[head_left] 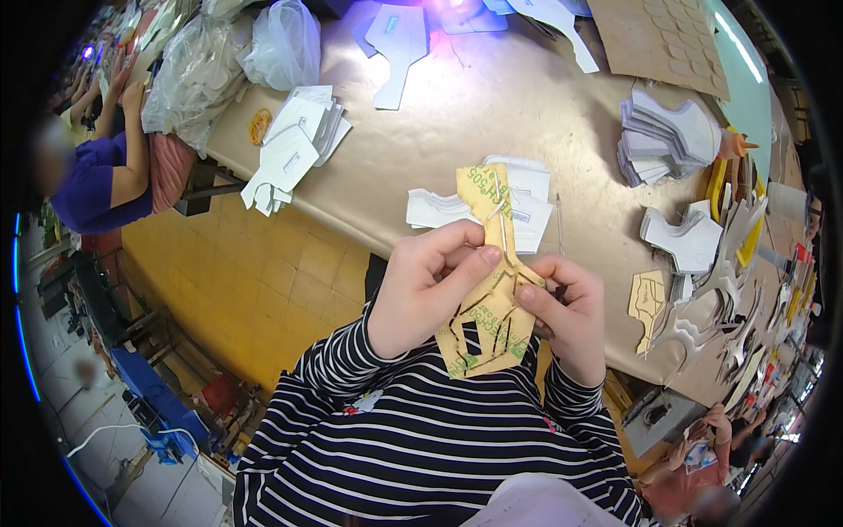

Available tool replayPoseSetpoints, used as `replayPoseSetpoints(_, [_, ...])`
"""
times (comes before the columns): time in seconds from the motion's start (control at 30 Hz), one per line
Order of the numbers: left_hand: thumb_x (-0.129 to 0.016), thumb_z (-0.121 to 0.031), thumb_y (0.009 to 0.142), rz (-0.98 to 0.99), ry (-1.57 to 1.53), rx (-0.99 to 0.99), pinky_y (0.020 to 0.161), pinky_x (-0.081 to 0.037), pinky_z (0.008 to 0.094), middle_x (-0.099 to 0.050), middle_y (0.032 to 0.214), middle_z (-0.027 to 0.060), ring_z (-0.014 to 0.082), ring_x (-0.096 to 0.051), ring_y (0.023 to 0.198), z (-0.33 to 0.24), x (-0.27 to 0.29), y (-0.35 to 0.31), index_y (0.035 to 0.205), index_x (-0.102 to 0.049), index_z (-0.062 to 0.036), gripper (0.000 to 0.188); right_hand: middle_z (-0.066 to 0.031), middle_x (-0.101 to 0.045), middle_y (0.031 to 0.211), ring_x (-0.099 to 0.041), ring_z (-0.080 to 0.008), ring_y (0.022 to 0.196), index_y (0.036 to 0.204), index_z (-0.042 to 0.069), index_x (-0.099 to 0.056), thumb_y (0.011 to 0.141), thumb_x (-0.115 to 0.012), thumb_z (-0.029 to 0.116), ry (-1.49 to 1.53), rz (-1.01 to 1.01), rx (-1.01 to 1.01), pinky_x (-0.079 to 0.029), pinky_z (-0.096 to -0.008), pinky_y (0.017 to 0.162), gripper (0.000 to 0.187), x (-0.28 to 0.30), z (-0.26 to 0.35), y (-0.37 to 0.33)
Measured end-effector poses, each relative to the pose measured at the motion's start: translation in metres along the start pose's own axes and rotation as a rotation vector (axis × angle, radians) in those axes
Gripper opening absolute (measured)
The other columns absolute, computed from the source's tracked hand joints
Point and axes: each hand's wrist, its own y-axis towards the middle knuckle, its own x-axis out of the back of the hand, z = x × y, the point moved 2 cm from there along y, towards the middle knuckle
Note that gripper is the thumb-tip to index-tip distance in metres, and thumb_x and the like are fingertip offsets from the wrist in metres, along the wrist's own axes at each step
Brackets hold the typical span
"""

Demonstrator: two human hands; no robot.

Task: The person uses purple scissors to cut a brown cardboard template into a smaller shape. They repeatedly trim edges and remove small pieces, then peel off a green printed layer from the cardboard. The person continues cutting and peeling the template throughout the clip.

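head view: tan worktable (492, 114), white cutouts (294, 145), yellow tiled floor (255, 290).

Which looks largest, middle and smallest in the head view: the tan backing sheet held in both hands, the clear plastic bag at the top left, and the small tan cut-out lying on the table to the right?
1. Clear plastic bag and tan backing sheet: similar in picture area, and the sheet is nearer the camera, so unranked.
2. Small tan cut-out: clearly smallest.
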Motion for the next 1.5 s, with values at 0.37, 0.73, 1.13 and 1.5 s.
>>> replayPoseSetpoints(0.37, [-0.057, -0.009, 0.095, 0.060, -0.175, 0.055, 0.068, -0.049, 0.0192, -0.066, 0.088, 0.0051, 0.0058, -0.062, 0.079, 0.004, 0.004, 0.001, 0.103, -0.057, 0.0052, 0.016, -0.0002, -0.064, 0.081, -0.055, -0.0010, 0.071, 0.098, -0.004, -0.062, 0.091, -0.064, 0.005, 0.065, 0.060, -0.041, -0.041, -0.0150, 0.061, 0.012, 0.001, 0.000, -0.001])
replayPoseSetpoints(0.73, [-0.058, -0.009, 0.094, 0.005, -0.022, 0.043, 0.066, -0.046, 0.0180, -0.067, 0.085, 0.0035, 0.0032, -0.059, 0.075, 0.011, 0.007, 0.006, 0.100, -0.059, 0.0037, 0.014, 0.0055, -0.052, 0.078, -0.046, -0.0009, 0.069, 0.110, -0.001, -0.058, 0.090, -0.062, 0.003, -0.161, -0.137, 0.065, -0.037, -0.0144, 0.064, 0.020, 0.001, 0.005, -0.003])
replayPoseSetpoints(1.13, [-0.065, -0.014, 0.091, 0.048, 0.118, 0.060, 0.055, -0.035, 0.0157, -0.054, 0.070, -0.0082, -0.0027, -0.044, 0.062, 0.015, 0.008, 0.006, 0.095, -0.065, 0.0008, 0.015, 0.0010, -0.047, 0.089, -0.042, -0.0053, 0.079, 0.122, -0.002, -0.055, 0.097, -0.050, 0.010, -0.135, -0.133, 0.178, -0.036, -0.0189, 0.071, 0.028, 0.008, 0.017, 0.003])
replayPoseSetpoints(1.5, [-0.064, -0.011, 0.092, -0.173, 0.033, -0.108, 0.070, -0.048, 0.0197, -0.068, 0.089, 0.0053, 0.0069, -0.062, 0.079, 0.015, 0.006, 0.007, 0.103, -0.061, 0.0027, 0.018, -0.0011, -0.052, 0.082, -0.044, -0.0069, 0.074, 0.121, -0.006, -0.058, 0.098, -0.045, 0.009, -0.266, -0.267, 0.303, -0.037, -0.0196, 0.067, 0.030, 0.010, 0.021, -0.009])
